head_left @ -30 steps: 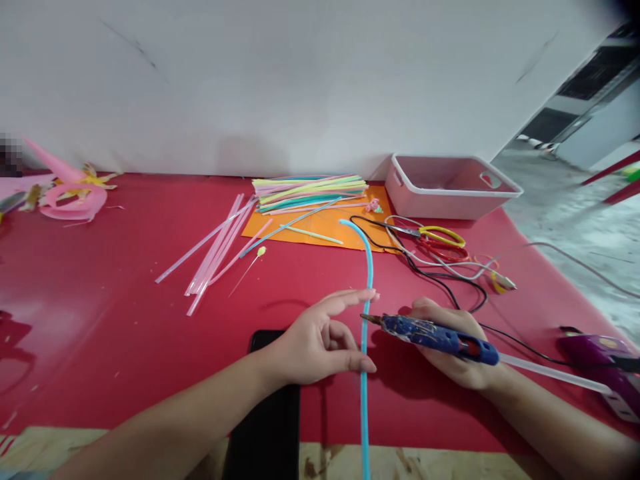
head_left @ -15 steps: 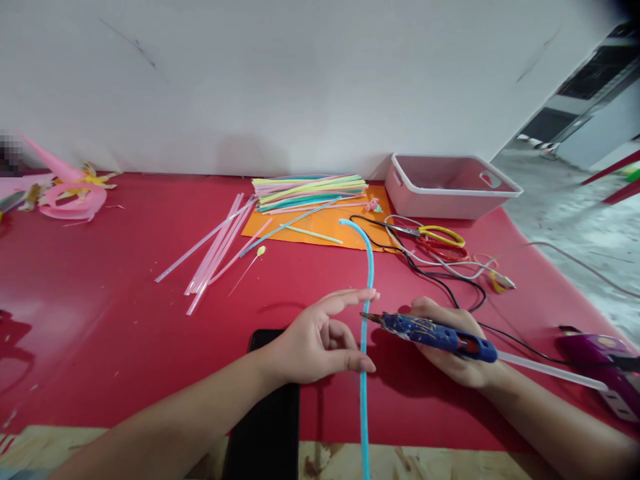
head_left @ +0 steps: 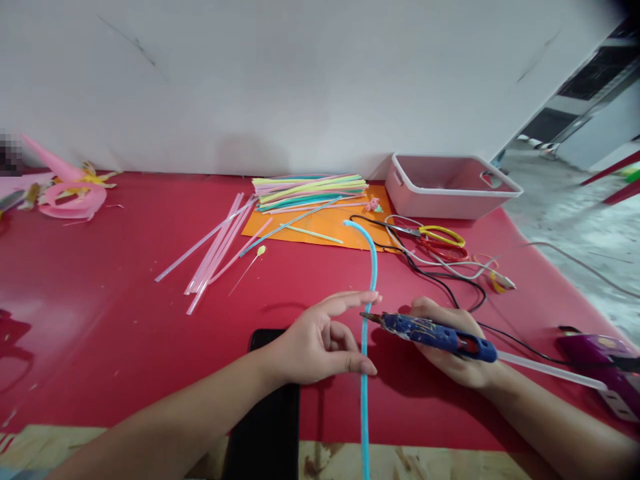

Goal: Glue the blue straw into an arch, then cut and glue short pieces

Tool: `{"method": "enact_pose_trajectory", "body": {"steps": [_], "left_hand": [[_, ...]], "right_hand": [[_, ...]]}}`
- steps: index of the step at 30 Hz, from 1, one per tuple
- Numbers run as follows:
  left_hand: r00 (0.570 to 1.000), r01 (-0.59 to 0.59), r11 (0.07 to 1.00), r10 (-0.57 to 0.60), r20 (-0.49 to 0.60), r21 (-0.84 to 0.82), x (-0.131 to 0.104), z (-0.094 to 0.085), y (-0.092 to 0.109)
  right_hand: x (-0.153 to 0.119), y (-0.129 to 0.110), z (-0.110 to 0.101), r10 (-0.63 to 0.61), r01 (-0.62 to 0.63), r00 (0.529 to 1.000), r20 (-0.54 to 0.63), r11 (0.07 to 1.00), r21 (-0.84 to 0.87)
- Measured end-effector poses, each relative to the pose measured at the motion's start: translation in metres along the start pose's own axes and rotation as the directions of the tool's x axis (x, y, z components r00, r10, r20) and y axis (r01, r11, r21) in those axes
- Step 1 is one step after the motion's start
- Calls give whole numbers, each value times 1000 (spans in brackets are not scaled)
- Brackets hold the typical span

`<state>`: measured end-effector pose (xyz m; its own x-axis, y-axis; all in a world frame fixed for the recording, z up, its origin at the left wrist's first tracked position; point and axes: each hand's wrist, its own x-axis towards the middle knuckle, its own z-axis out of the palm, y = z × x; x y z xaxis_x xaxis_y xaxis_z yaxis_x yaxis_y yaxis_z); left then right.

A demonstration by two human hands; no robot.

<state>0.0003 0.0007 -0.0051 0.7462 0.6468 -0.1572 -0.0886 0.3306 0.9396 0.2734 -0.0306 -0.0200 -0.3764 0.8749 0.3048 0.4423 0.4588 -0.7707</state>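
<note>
A long light-blue pipe cleaner (head_left: 365, 400) runs upright through the middle of the view, its far end bent over to the left. My left hand (head_left: 320, 340) holds it at two spots, between fingertips above and thumb below. In my right hand (head_left: 453, 340) is a blue hot glue gun (head_left: 430, 333), with a whitish glue stick (head_left: 550, 370) sticking out of its back. The nozzle touches or nearly touches the pipe cleaner between my left thumb and fingers; whether glue is there is too small to tell. Beneath my left wrist lies a black phone (head_left: 265, 427).
Pastel pipe cleaners (head_left: 310, 190) lie bundled on an orange sheet (head_left: 325, 233), with pink straws (head_left: 220, 250) to their left. A pink basket (head_left: 450, 193), scissors (head_left: 440, 237), cables (head_left: 425, 267) and a purple power strip (head_left: 595, 360) are at right. Pink and yellow craft pieces (head_left: 73, 193) are far left.
The far, bent part of the pipe cleaner has shifted slightly to the right. My left fingertips have moved a little with it, while the glue gun stays in place.
</note>
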Motion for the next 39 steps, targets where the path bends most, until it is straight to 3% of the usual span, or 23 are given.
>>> {"method": "enact_pose_trajectory", "body": {"steps": [9, 28, 39], "left_hand": [[1000, 18, 996, -19, -12, -87, -1, 2, 5], [999, -43, 999, 43, -28, 14, -1, 2, 1], [1000, 15, 1000, -15, -4, -22, -1, 2, 4]], "right_hand": [[0, 0, -1, 13, -14, 1000, -14, 1000, -11], [-1, 0, 0, 13, -13, 1000, -11, 1000, -13], [0, -1, -1, 3, -4, 999, -34, 1000, -24]]}}
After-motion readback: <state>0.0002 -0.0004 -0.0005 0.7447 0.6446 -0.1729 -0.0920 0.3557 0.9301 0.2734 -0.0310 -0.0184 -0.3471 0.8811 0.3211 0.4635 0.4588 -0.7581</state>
